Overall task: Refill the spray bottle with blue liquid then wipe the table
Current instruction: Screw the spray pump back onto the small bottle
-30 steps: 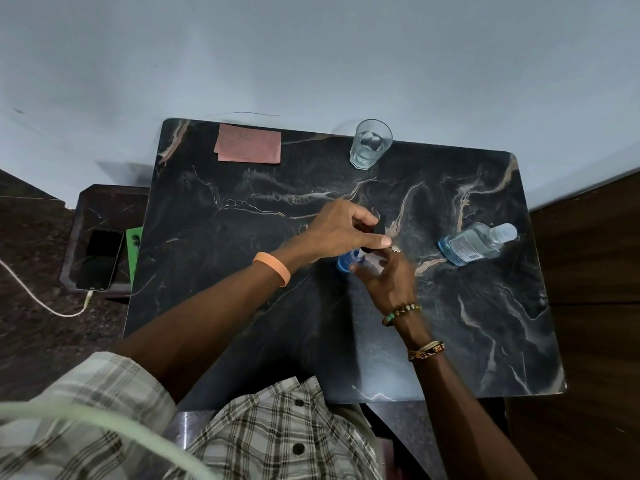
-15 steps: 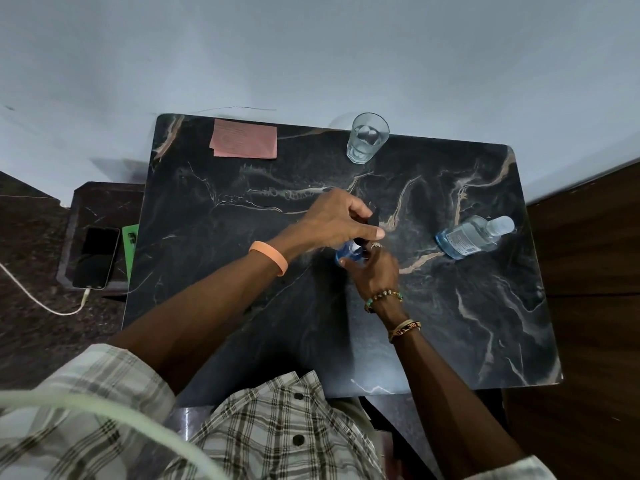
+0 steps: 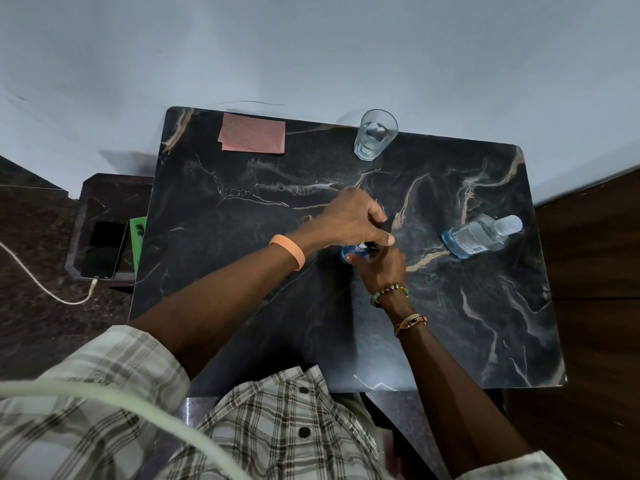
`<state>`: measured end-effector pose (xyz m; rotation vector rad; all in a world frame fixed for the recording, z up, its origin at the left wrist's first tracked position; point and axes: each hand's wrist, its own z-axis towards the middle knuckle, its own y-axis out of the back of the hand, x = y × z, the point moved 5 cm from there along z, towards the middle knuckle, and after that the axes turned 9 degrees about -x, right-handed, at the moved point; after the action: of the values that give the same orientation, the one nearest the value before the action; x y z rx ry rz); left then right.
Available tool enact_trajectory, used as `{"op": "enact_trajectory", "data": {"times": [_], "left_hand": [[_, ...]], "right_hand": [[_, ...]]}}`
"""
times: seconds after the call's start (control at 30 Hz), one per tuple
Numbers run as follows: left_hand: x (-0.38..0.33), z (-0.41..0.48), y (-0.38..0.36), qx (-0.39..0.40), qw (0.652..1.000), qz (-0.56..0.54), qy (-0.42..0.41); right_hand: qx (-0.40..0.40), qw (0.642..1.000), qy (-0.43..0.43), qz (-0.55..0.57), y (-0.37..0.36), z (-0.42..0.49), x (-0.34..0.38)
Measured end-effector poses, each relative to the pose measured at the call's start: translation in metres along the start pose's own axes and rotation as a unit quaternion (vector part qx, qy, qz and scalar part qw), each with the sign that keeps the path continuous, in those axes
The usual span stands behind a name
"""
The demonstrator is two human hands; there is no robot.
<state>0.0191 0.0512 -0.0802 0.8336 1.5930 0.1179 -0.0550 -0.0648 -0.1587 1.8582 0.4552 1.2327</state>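
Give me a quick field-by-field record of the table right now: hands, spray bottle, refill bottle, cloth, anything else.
left hand: gripping the black spray head on top of the spray bottle
right hand: holding the bottle body from the near side
spray bottle: small, blue, mid-table, mostly hidden by both hands; fill level cannot be told
refill bottle: clear with blue liquid, labelled, capped, lying on its side at the right
pink cloth: folded flat, far left corner, untouched
glass: upright, far edge, clear
table: dark marble
phone: on the side stand at left, cable plugged in

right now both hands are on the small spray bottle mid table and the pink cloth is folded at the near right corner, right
Not quite. The head view shows the pink cloth at the far left corner. Both the left hand and right hand are on the small spray bottle mid table.
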Motion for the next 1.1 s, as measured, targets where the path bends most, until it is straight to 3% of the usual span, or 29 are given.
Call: {"op": "enact_trajectory", "data": {"times": [0.23,0.73,1.1], "left_hand": [[0.015,-0.008,0.001,0.026,1.0,0.017,0.003],[0.023,-0.016,-0.015,-0.023,1.0,0.014,0.004],[0.034,-0.027,-0.033,-0.127,0.989,0.073,-0.024]], "right_hand": [[0.009,1.0,0.022,-0.015,0.004,0.0,0.006],[0.013,0.997,0.069,-0.02,0.006,0.003,0.008],[0.015,0.993,0.105,-0.05,0.003,0.004,0.008]]}}
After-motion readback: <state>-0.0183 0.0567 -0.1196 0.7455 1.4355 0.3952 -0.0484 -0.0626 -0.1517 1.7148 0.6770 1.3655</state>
